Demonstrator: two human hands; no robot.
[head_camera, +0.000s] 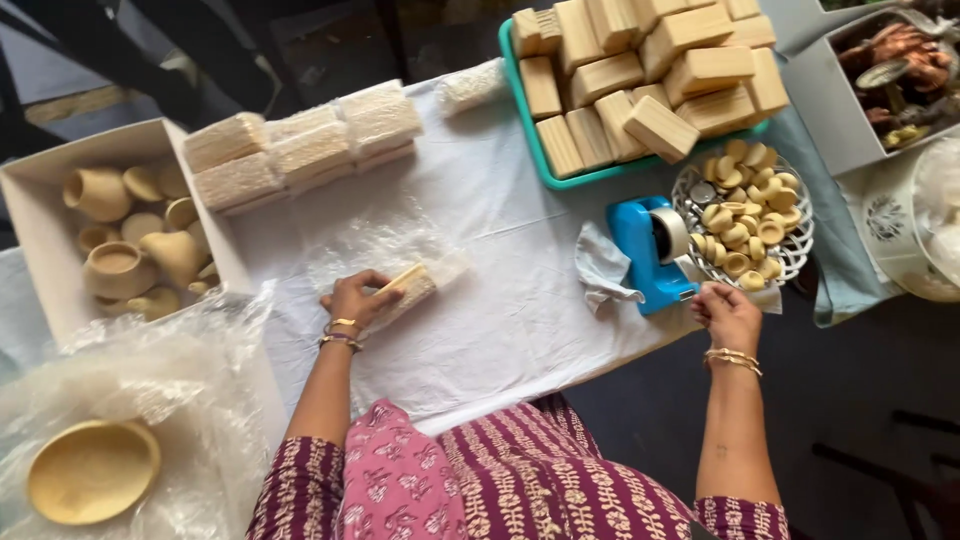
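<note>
My left hand (355, 300) presses down on a tan block partly wrapped in bubble wrap (410, 285) on the white cloth (500, 320). A loose sheet of bubble wrap (375, 245) lies just behind it. My right hand (727, 312) is at the front end of the blue tape dispenser (650, 250), with fingers pinched at the tape's edge. The tape strip itself is too small to make out. A crumpled white cloth (605, 270) lies left of the dispenser.
A teal tray (520, 110) holds several tan blocks. Wrapped blocks (300, 150) are stacked at the back left. A white box of clay pots (125, 240), a wire basket of small clay lamps (745, 215), a grey box (890, 70) and a clay bowl on plastic (92, 470) surround the work area.
</note>
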